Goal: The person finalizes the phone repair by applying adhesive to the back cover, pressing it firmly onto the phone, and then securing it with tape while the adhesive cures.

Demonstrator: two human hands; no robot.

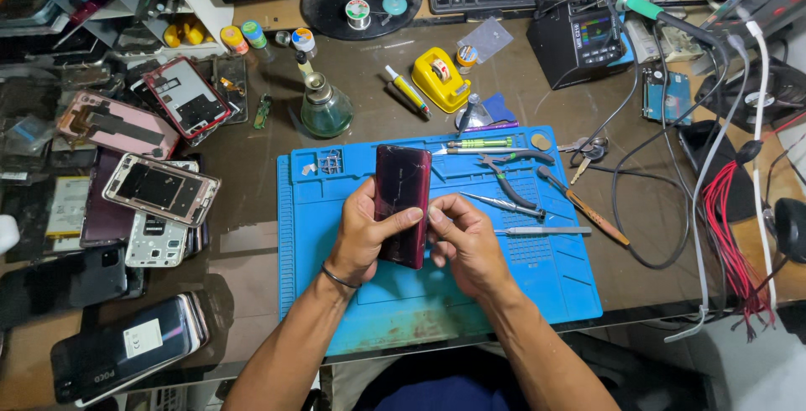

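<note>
Centre frame, over blue mat (554, 281): dark red phone (402, 204) upright, long axis top-to-bottom. Left hand (363, 239) clamps its left edge, thumb across; right hand (467, 241) pinches the right edge.

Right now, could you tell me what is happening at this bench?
A person holds a dark red phone upright over a blue work mat. The left hand grips its left edge with the thumb across the back, and the right hand presses fingertips against its right edge. Tweezers and pliers lie on the mat beside them. Opened phone frames are piled to the left, and a yellow tape dispenser sits behind the mat.
</note>
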